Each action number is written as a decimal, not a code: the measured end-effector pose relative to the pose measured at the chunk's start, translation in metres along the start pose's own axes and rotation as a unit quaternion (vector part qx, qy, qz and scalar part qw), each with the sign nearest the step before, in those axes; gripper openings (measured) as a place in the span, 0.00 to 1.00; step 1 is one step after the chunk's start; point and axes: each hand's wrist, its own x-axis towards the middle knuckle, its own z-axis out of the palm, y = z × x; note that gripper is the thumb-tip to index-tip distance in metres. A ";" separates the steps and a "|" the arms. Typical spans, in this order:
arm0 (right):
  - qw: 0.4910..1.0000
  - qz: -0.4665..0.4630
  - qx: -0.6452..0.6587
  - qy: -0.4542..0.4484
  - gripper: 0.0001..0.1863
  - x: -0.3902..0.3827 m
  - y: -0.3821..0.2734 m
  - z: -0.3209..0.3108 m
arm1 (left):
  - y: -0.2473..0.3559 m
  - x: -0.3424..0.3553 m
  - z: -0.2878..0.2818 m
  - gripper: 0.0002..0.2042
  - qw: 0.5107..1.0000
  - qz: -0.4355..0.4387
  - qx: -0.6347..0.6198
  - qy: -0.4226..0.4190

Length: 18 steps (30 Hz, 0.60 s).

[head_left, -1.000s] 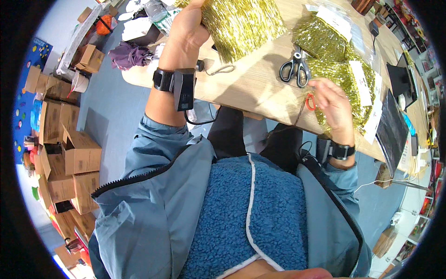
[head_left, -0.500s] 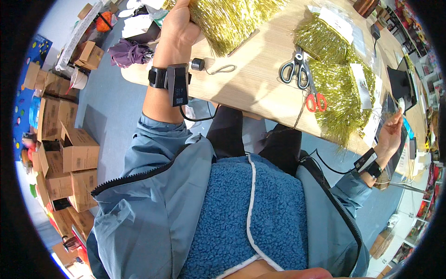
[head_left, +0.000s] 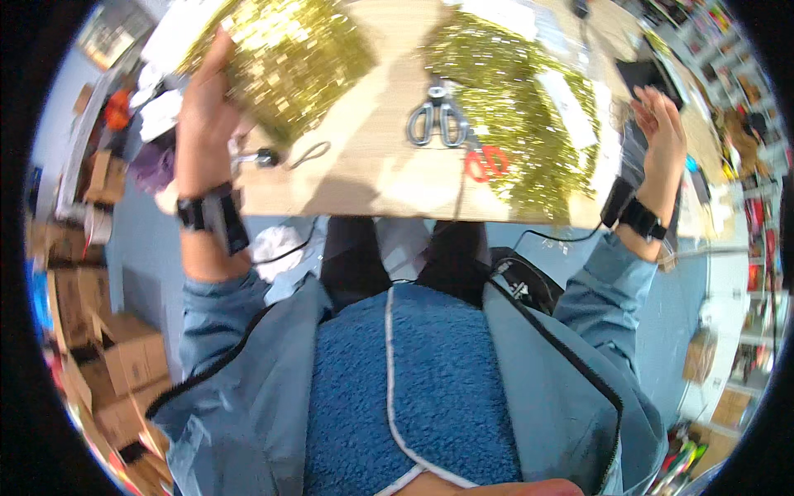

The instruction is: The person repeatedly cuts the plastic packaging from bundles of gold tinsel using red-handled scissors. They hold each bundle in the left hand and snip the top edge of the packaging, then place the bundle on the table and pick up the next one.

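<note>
My left hand (head_left: 205, 112) grips a shimmering gold fringe bundle (head_left: 289, 66) above the table's left part. My right hand (head_left: 657, 124) is at the right side, fingers loosely curled and apart, beside a dark sheet (head_left: 635, 165); I make out nothing held in it. Between my hands lie black-handled scissors (head_left: 438, 120) and red-handled scissors (head_left: 488, 161), next to more gold fringe (head_left: 529, 124) with white header strips (head_left: 566, 107). A small black object (head_left: 267, 157) with a looped cord lies by my left hand, partly blurred.
The wooden table (head_left: 364, 165) spans in front of me. A black screen-like object (head_left: 649, 74) stands at back right. Purple fabric (head_left: 153, 169) is at the left end. Cardboard boxes (head_left: 116, 355) pile up on the left floor; white shelving (head_left: 744, 331) is at the right; a black bag (head_left: 521, 273) lies below.
My view has turned, shifting the table leftward in the picture. My right hand has moved from beside the red scissors to the right and farther forward. My left hand still grips the fringe.
</note>
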 end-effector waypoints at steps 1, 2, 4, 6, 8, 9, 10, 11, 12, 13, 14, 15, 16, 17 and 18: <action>1.000 -0.014 -0.016 0.011 0.15 0.007 -0.010 -0.009 | 0.001 -0.001 0.002 0.21 0.999 0.025 0.028 0.010; 0.999 -0.030 -0.040 0.018 0.15 0.015 -0.021 -0.019 | 0.002 -0.003 0.003 0.20 0.998 0.024 0.030 0.041; 0.995 -0.065 -0.072 0.027 0.15 0.032 -0.037 -0.039 | 0.001 -0.006 0.003 0.19 0.998 0.041 0.030 0.047; 0.987 -0.117 -0.108 0.033 0.15 0.043 -0.048 -0.061 | 0.000 -0.005 0.000 0.18 0.998 0.057 0.025 0.031; 0.976 -0.140 -0.146 0.080 0.16 0.054 -0.048 -0.085 | -0.004 -0.001 -0.004 0.20 0.999 0.045 0.023 0.009; 0.966 -0.178 -0.167 0.086 0.16 0.060 -0.045 -0.097 | -0.006 0.000 -0.006 0.20 0.998 0.047 0.022 0.025; 0.965 -0.153 -0.182 0.108 0.16 0.066 -0.038 -0.110 | -0.008 0.001 -0.007 0.20 0.999 0.041 0.020 0.008; 0.962 -0.144 -0.201 0.114 0.16 0.073 -0.029 -0.125 | -0.010 0.001 -0.006 0.21 0.999 0.041 0.025 0.015; 0.960 -0.143 -0.218 0.105 0.16 0.079 -0.018 -0.139 | -0.011 0.000 -0.005 0.21 0.997 0.044 0.036 0.042; 0.958 -0.105 -0.252 0.087 0.16 0.085 -0.003 -0.152 | -0.011 -0.001 -0.003 0.21 0.998 0.041 0.031 0.021; 0.954 -0.077 -0.284 0.056 0.17 0.089 0.013 -0.165 | -0.012 -0.002 0.000 0.21 0.998 0.042 0.032 0.020; 0.945 -0.031 -0.324 0.038 0.18 0.090 0.031 -0.175 | -0.011 -0.004 0.003 0.21 0.997 0.050 0.046 0.033; 0.908 -0.004 -0.418 0.024 0.19 0.089 0.048 -0.183 | -0.011 -0.005 0.005 0.20 0.998 0.033 0.029 0.038; 0.856 0.050 -0.514 0.028 0.20 0.089 0.065 -0.185 | -0.011 -0.006 0.006 0.20 0.999 0.025 0.022 0.020; 0.759 -0.027 -0.650 0.019 0.31 0.079 0.078 -0.188 | -0.013 -0.006 0.008 0.20 0.999 0.022 0.025 0.029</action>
